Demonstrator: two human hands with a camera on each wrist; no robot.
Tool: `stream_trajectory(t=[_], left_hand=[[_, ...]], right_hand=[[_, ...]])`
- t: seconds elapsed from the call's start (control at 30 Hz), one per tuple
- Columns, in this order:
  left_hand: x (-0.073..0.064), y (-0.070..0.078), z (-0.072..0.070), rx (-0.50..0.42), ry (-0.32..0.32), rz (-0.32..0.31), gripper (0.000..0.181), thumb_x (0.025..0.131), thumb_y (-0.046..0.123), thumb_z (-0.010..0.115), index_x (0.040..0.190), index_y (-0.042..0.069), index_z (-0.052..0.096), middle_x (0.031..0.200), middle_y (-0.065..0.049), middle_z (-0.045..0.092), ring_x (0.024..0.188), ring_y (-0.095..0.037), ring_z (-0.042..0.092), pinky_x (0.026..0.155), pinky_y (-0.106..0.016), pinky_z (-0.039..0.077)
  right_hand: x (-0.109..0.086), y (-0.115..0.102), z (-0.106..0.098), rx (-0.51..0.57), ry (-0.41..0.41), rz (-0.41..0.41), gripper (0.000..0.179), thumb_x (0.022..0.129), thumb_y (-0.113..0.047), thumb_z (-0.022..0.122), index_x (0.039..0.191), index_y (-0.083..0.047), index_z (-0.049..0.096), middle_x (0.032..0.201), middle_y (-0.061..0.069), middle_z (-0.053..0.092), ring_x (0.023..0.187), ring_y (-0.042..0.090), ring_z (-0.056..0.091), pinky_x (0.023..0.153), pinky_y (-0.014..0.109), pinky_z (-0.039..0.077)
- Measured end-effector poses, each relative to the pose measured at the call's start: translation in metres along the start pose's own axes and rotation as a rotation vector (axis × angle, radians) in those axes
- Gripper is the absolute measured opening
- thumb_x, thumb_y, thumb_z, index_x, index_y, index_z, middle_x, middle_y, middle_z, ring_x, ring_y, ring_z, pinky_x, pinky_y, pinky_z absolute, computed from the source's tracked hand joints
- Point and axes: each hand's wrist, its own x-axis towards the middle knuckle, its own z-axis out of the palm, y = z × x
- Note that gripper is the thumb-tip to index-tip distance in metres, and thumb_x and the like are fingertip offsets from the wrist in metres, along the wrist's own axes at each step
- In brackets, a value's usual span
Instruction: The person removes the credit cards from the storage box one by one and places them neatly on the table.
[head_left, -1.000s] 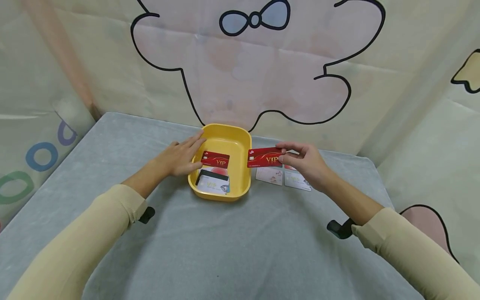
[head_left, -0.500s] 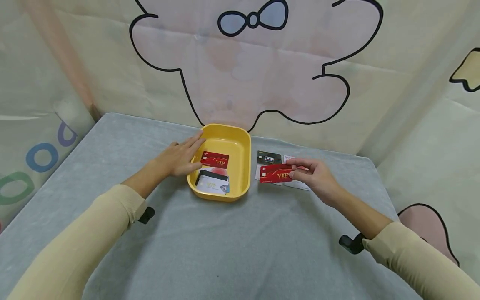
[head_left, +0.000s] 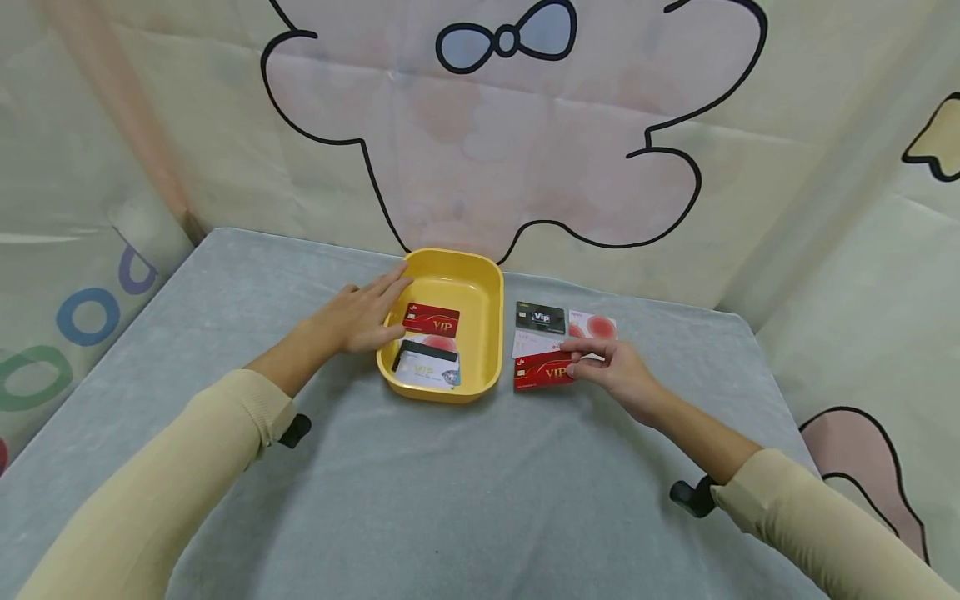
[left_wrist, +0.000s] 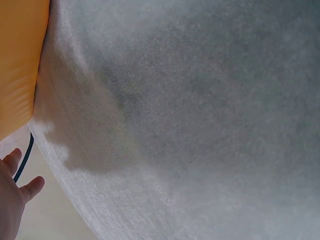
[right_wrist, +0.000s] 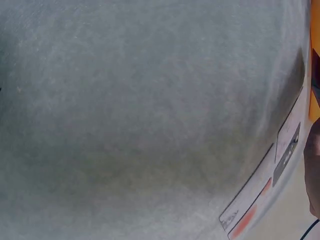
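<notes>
My right hand [head_left: 615, 375] pinches a red VIP card [head_left: 542, 371] by its right end, between thumb and fingers. The card overlaps the front of a white card [head_left: 534, 343] on the cloth. Behind that lie a black Vip card [head_left: 540, 317] and a white card with red circles [head_left: 594, 323]. Another white card [right_wrist: 247, 187] shows in the right wrist view. My left hand [head_left: 360, 317] rests with extended fingers on the left rim of a yellow tray [head_left: 496, 333]. Inside the tray are a red VIP card [head_left: 431, 320], a red-circled card [head_left: 438, 342] and a black-striped white card [head_left: 426, 368].
A grey cloth [head_left: 465, 483] covers the table. Behind it hangs a pale printed backdrop [head_left: 510, 150], close to the tray's far end. The table's right edge lies beyond my right hand.
My right hand has carried the red VIP card from beside the tray's right rim toward me, uncovering the black Vip card and the red-circled card. The left hand and tray stay put.
</notes>
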Motion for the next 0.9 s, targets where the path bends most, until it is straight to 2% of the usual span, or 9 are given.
stream_trajectory(t=[0.1, 0.3, 0.47, 0.63, 0.9], left_hand=[[0.000, -0.001, 0.000, -0.004, -0.001, 0.007, 0.083, 0.092, 0.046, 0.051, 0.159, 0.010, 0.019, 0.168, -0.007, 0.002, 0.150, -0.032, 0.020, 0.109, -0.068, 0.026], [-0.002, -0.002, -0.001, -0.019, 0.011, 0.024, 0.080, 0.093, 0.043, 0.050, 0.159, 0.008, 0.020, 0.168, -0.007, 0.002, 0.150, -0.032, 0.021, 0.109, -0.068, 0.026], [-0.001, -0.002, 0.000, -0.022, 0.001, 0.022, 0.080, 0.093, 0.044, 0.049, 0.159, 0.009, 0.019, 0.168, -0.006, 0.001, 0.150, -0.032, 0.021, 0.109, -0.068, 0.025], [-0.001, -0.002, 0.001, -0.016, 0.002, 0.021, 0.080, 0.093, 0.043, 0.048, 0.159, 0.009, 0.019, 0.168, -0.007, 0.001, 0.150, -0.032, 0.021, 0.109, -0.068, 0.026], [-0.001, -0.001, 0.000, -0.012, 0.007, 0.021, 0.081, 0.093, 0.045, 0.050, 0.159, 0.009, 0.019, 0.168, -0.007, 0.001, 0.150, -0.033, 0.021, 0.109, -0.068, 0.026]], right_hand=[[0.002, 0.003, 0.002, -0.023, -0.009, 0.008, 0.045, 0.094, -0.011, 0.068, 0.136, 0.001, 0.058, 0.143, 0.019, 0.048, 0.129, 0.035, 0.042, 0.095, 0.042, 0.053], [0.004, 0.010, 0.004, -0.153, -0.037, -0.014, 0.041, 0.092, -0.012, 0.070, 0.130, 0.001, 0.063, 0.127, 0.020, 0.057, 0.112, 0.031, 0.052, 0.084, 0.028, 0.056], [0.004, 0.011, 0.004, -0.199, -0.045, -0.025, 0.040, 0.091, -0.012, 0.071, 0.128, 0.002, 0.064, 0.123, 0.020, 0.060, 0.103, 0.028, 0.057, 0.080, 0.026, 0.056], [0.003, 0.014, 0.005, -0.216, -0.059, -0.030, 0.039, 0.090, -0.010, 0.071, 0.126, 0.004, 0.064, 0.111, 0.019, 0.063, 0.093, 0.025, 0.060, 0.076, 0.023, 0.055], [0.001, 0.018, 0.007, -0.212, -0.072, -0.007, 0.039, 0.090, -0.009, 0.071, 0.125, 0.006, 0.063, 0.106, 0.016, 0.061, 0.093, 0.024, 0.058, 0.075, 0.022, 0.054]])
